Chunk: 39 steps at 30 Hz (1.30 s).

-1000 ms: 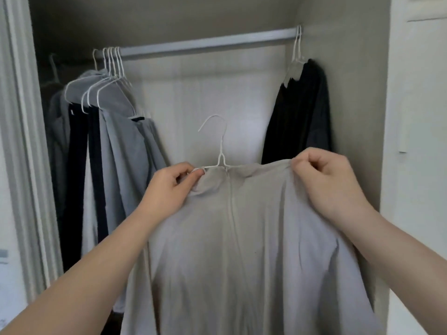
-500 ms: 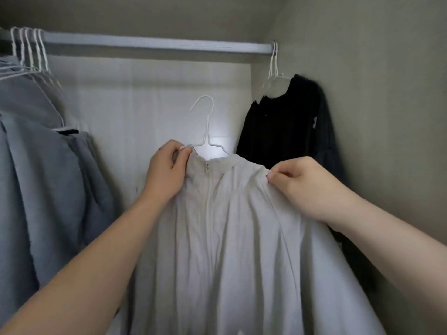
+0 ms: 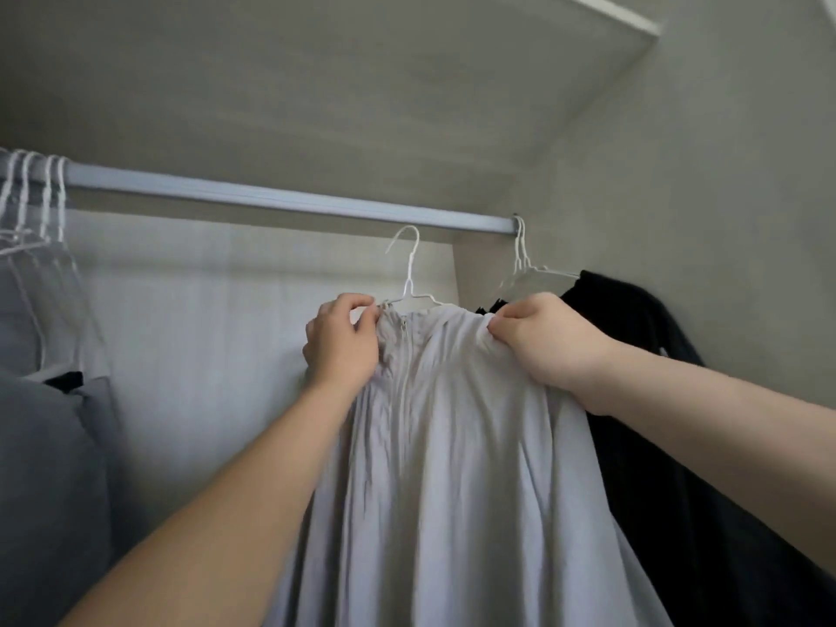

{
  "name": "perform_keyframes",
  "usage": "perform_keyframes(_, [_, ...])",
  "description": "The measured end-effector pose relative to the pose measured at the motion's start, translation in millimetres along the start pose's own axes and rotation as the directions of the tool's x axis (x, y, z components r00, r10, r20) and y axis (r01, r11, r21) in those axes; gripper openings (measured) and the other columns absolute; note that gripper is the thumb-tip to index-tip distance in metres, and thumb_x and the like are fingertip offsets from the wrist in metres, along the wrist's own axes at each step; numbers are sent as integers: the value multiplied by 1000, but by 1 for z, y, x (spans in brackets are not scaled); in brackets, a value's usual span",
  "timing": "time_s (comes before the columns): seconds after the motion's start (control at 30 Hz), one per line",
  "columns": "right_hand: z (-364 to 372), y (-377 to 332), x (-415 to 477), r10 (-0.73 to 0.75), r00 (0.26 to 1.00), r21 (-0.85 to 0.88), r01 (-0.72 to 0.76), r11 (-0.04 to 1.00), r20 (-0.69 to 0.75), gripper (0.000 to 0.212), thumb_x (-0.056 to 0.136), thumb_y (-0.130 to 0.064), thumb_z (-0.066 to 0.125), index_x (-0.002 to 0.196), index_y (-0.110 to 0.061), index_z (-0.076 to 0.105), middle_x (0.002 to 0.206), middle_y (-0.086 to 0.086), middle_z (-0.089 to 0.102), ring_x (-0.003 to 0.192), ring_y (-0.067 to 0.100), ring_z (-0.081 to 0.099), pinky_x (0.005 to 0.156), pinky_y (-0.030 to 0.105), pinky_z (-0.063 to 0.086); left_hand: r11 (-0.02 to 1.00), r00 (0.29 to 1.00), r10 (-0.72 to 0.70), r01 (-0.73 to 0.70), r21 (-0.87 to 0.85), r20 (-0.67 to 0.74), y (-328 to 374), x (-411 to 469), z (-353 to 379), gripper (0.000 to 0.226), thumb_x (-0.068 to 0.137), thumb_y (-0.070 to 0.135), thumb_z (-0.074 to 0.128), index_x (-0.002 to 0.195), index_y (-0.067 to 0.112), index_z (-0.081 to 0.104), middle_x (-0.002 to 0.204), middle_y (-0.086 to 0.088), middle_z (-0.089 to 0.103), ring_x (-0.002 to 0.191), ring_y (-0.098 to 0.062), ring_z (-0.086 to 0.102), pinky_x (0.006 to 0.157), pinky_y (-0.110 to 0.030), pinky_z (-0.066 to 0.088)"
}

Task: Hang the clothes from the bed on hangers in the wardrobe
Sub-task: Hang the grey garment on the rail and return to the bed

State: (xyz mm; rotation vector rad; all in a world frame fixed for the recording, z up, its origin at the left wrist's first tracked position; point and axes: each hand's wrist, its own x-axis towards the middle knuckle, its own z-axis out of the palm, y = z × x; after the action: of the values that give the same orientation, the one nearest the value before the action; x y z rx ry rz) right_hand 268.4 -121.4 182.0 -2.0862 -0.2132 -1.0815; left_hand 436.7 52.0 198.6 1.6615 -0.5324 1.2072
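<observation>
While both arms reach up into the wardrobe, the left hand (image 3: 344,341) pinches one top corner of the pale grey garment (image 3: 443,445) and the right hand (image 3: 547,341) grips the other. It sits on a white wire hanger (image 3: 409,273), hook just under the rail (image 3: 271,199), beside a hanging black garment (image 3: 642,355).

The one camera rides on my head and looks forward and tilted upward into the wardrobe (image 3: 226,319), so the rail (image 3: 289,203) crosses the middle of the wide frame and the ceiling (image 3: 362,83) fills the top. It sits close in: my forearms rise from the bottom edge, and my left hand (image 3: 341,343) and right hand (image 3: 547,341) pinch the pale garment (image 3: 452,468) near the centre, just under the rail.
</observation>
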Motion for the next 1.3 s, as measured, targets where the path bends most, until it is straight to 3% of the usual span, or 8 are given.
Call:
perform_keyframes(0.13, [17, -38, 31, -43, 998, -97, 38, 995, -53, 34, 97, -12, 49, 63, -9, 44, 59, 5, 36, 59, 21, 33, 48, 27, 27, 975, 997, -68, 62, -213, -23, 13, 5, -8, 43, 101, 41, 49, 140, 23, 52, 147, -4, 50, 136, -26, 42, 111, -36, 32])
perform_keyframes(0.27, [30, -66, 53, -77, 988, -84, 66, 994, -133, 33, 95, -10, 50, 63, -10, 45, 58, 7, 35, 56, 19, 30, 38, 23, 22, 907, 971, -69, 157, -390, 230, 18, -7, -11, 61, 100, 52, 48, 154, 31, 31, 156, 6, 39, 143, -18, 37, 114, -31, 26])
perform_keyframes(0.37, [38, -77, 65, -50, 982, -48, 42, 998, -180, 28, 93, -14, 52, 66, -8, 51, 61, 7, 42, 60, 16, 36, 48, 24, 28, 914, 953, -48, 163, -371, 301, 17, -8, -12, 66, 97, 55, 50, 156, 35, 26, 157, 6, 37, 144, -18, 35, 109, -28, 26])
perform_keyframes(0.7, [43, -65, 68, 20, 998, -160, -28, 987, -55, 21, 88, -11, 55, 69, -10, 47, 63, 8, 37, 63, 18, 33, 49, 25, 24, 931, 977, -186, 209, -300, 103, -7, -9, -5, 67, 95, 53, 56, 152, 28, 33, 151, -2, 47, 137, -26, 44, 111, -38, 37])
perform_keyframes(0.83, [34, -61, 64, -25, 999, -232, 17, 973, -31, 23, 92, -22, 54, 85, -4, 66, 82, 10, 60, 74, 21, 54, 63, 27, 40, 962, 988, -125, 143, -232, 90, -12, 0, 2, 69, 89, 65, 50, 148, 31, 39, 150, 3, 47, 140, -26, 37, 115, -45, 33])
perform_keyframes(0.93, [28, -59, 56, -253, 967, -603, 203, 772, 1, 36, 96, -36, 45, 127, -18, 51, 126, 6, 57, 117, 27, 52, 91, 34, 44, 990, 991, -92, 102, -100, 98, -9, 14, 7, 71, 89, 70, 41, 149, 32, 35, 155, 6, 38, 144, -25, 29, 118, -46, 26])
perform_keyframes(1.07, [18, -54, 41, -377, 897, -820, 389, 420, 232, 52, 96, -46, 41, 142, -24, 33, 140, -3, 40, 127, 24, 41, 100, 41, 41, 972, 974, -120, 155, -175, 192, -3, 34, 16, 89, 67, 87, 37, 142, 39, 41, 149, 7, 47, 136, -22, 44, 113, -46, 34])
perform_keyframes(1.3, [-5, -31, 38, -279, 891, -868, 427, 253, 357, 72, 97, -49, 39, 155, -18, 10, 164, -1, 9, 148, 17, 16, 116, 38, 25, 917, 951, -78, 186, -353, 300, 4, 44, 61, 97, 47, 103, 45, 133, 60, 33, 149, 12, 47, 137, -12, 44, 116, -45, 34])
